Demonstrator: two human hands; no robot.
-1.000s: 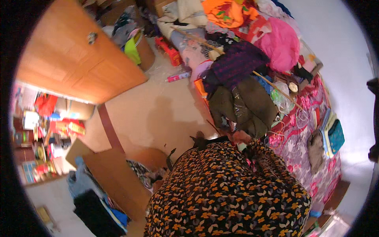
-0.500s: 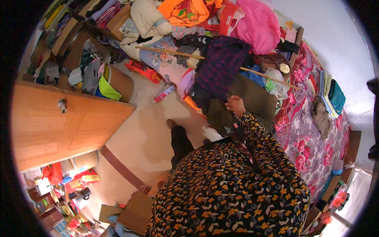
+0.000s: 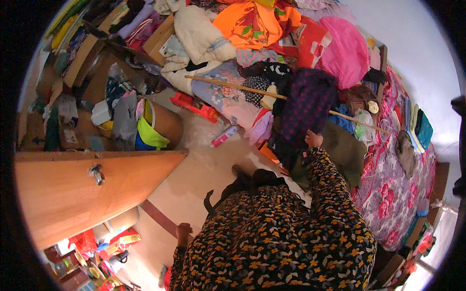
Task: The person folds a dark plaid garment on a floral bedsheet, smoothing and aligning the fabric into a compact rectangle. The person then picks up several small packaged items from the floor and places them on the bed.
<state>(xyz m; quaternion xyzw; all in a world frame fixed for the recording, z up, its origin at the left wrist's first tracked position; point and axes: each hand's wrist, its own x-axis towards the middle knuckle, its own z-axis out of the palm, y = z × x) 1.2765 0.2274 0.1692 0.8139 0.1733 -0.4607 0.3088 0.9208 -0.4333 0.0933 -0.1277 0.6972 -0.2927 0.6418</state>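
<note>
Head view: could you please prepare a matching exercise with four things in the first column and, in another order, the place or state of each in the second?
Column one
1. Right hand
2. Left hand
3. Stick
4. Door

Column two
a. Its middle is covered by the purple cloth; both ends show
b. Low in the picture, away from the clothes pile, with the floor beside it
c. At the purple cloth's lower edge
d. At the picture's left, with a metal handle

Right pairs: 1-c, 2-b, 3-a, 4-d
</note>
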